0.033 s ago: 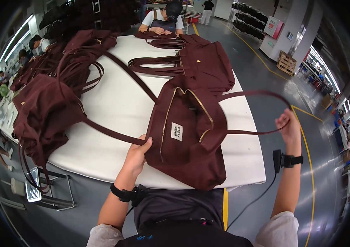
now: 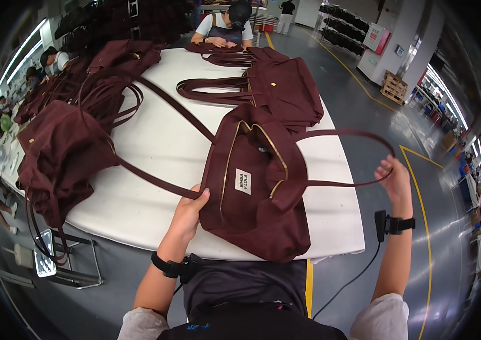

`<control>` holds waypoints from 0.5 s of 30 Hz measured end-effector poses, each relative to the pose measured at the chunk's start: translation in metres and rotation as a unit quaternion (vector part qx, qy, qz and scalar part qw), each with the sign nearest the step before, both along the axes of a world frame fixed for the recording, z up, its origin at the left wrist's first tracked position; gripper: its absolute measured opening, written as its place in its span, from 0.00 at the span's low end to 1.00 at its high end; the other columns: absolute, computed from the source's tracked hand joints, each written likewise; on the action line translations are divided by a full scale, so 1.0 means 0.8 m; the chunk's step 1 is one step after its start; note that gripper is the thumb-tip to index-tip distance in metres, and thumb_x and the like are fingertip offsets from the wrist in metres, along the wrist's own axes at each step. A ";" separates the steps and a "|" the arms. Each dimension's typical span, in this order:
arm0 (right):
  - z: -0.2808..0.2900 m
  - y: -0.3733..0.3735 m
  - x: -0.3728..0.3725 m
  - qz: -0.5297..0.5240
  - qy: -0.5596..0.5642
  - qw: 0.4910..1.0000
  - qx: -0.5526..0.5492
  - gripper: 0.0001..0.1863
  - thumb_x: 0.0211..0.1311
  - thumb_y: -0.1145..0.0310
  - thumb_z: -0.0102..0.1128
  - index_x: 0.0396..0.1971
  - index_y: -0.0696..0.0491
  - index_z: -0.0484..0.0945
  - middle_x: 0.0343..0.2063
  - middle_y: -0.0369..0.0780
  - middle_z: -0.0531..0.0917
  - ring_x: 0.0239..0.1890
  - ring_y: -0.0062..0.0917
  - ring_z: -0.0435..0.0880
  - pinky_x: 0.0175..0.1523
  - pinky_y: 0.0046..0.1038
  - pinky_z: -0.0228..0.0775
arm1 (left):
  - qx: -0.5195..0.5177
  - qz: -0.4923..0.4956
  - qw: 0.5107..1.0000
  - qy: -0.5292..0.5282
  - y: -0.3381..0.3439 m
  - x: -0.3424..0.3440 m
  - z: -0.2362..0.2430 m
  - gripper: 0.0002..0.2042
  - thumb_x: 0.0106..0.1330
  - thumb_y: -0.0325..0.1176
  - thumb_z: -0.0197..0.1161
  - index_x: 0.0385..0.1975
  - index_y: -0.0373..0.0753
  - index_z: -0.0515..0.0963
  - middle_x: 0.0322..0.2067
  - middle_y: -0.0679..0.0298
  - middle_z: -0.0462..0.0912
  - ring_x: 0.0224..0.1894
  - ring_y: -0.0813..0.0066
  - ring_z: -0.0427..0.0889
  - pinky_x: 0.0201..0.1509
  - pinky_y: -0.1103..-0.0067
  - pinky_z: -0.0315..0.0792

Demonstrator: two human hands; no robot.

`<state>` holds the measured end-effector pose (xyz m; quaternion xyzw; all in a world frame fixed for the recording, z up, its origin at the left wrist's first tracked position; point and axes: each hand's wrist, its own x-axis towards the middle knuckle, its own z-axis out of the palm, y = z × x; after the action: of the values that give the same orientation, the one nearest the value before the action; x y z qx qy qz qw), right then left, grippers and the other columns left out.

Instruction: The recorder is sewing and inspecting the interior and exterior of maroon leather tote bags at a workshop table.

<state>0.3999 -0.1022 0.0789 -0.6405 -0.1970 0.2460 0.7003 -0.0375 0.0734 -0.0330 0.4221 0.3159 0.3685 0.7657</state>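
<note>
A dark maroon fabric handbag [image 2: 283,226] stands at the near edge of the table, its gold zipper open and a pale label on the inside wall. My left hand [image 2: 190,207] grips the bag's left side near the base of one strap, thumb on top. That strap [image 2: 155,177] arches up and away to the left. Off to the right, my right hand [image 2: 393,175] has its fingers curled at the outer end of the other strap [image 2: 342,184], which is stretched out past the table edge.
Several maroon bags [image 2: 62,144] are heaped on the left of the white table [image 2: 155,221], and more bags [image 2: 286,85] lie beyond the open one. A co-worker [image 2: 226,31] bends over the far end. A metal-framed stool [image 2: 76,277] stands at lower left; a pallet [image 2: 393,86] is far right.
My right hand has shifted slightly left and down with the strap. The bag's right side has moved a little to the left. My left hand stays in place.
</note>
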 end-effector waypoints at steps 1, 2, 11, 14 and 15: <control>-0.012 -0.003 -0.001 0.000 -0.001 1.000 -0.002 0.17 0.56 0.66 0.61 0.42 0.59 0.72 0.32 0.40 0.78 0.35 0.32 0.79 0.45 0.31 0.73 | -0.002 0.000 1.000 -0.001 -0.001 0.003 0.000 0.17 0.68 0.32 0.52 0.54 0.31 0.68 0.47 0.61 0.76 0.50 0.76 0.73 0.55 0.80 0.65; -0.022 -0.006 -0.005 -0.102 -0.242 0.961 -0.088 0.21 0.54 0.67 0.61 0.46 0.60 0.70 0.38 0.42 0.77 0.41 0.36 0.77 0.49 0.33 0.70 | 0.028 -0.003 1.000 -0.003 -0.001 0.008 0.001 0.17 0.68 0.32 0.52 0.54 0.31 0.67 0.48 0.61 0.76 0.50 0.76 0.73 0.55 0.80 0.65; 0.042 0.058 -0.236 0.277 -0.588 0.752 -0.111 0.27 0.52 0.55 0.64 0.45 0.59 0.73 0.43 0.49 0.78 0.47 0.42 0.76 0.52 0.35 0.67 | 0.144 -0.037 0.989 0.003 -0.027 0.033 0.039 0.18 0.68 0.30 0.51 0.55 0.30 0.65 0.48 0.60 0.75 0.49 0.76 0.74 0.55 0.79 0.67; -0.001 0.074 -0.247 0.351 -0.631 0.673 -0.160 0.31 0.52 0.50 0.61 0.47 0.61 0.72 0.48 0.53 0.74 0.49 0.46 0.74 0.53 0.38 0.67 | 0.205 -0.042 0.978 -0.004 -0.036 0.043 0.039 0.17 0.69 0.29 0.49 0.55 0.29 0.66 0.47 0.60 0.75 0.49 0.78 0.72 0.54 0.80 0.66; -0.014 0.073 -0.245 0.358 -0.640 0.647 -0.208 0.32 0.51 0.50 0.61 0.48 0.61 0.70 0.49 0.55 0.72 0.50 0.48 0.73 0.52 0.40 0.68 | 0.238 -0.047 0.970 0.000 -0.036 0.044 0.039 0.17 0.69 0.29 0.49 0.54 0.29 0.66 0.47 0.60 0.75 0.49 0.77 0.72 0.54 0.80 0.66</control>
<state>0.2038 -0.0438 0.0680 -0.6474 -0.7537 0.0405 0.1054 -0.0020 0.0445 -0.0015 0.6066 0.1993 0.3967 0.6595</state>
